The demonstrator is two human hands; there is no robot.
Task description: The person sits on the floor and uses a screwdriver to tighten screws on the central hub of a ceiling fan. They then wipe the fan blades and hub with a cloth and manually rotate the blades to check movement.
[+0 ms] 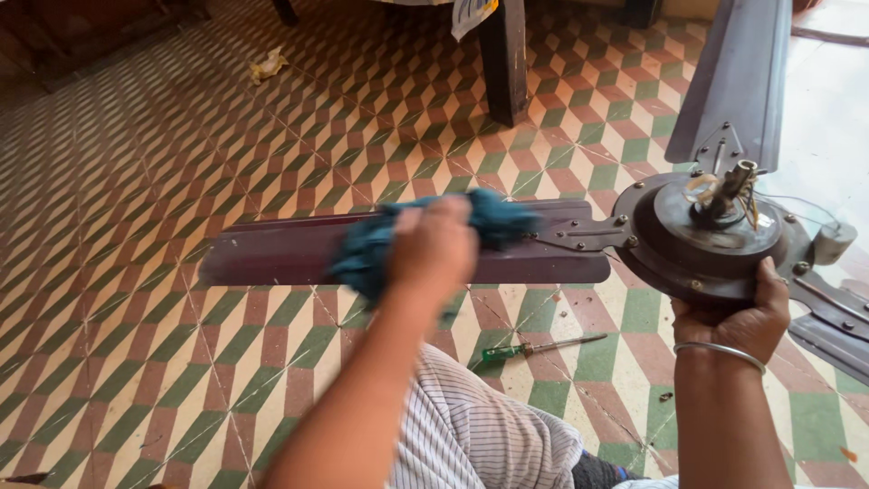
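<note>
Three blades spread from the ceiling fan (715, 235), which was held up off the patterned tiled floor (136, 299), one blade (299, 256) reaching out to the left, another (738, 77) pointing up and away, a third (828, 330) only partly in view at the right. The step in hand looked like wiping the left blade clean. The left hand (433, 249) was closed on a teal cloth (425, 237) and pressed it onto the blade near its middle; the hand was blurred. The right hand (738, 321), with a bangle (720, 351) at the wrist, was clamped on the rim of the motor housing from beneath, steadying the fan. By my judgement, the next stroke called for firm support at the hub and an even pass along the blade. A green-handled screwdriver (534, 347) lay on the floor just below the blade.
</note>
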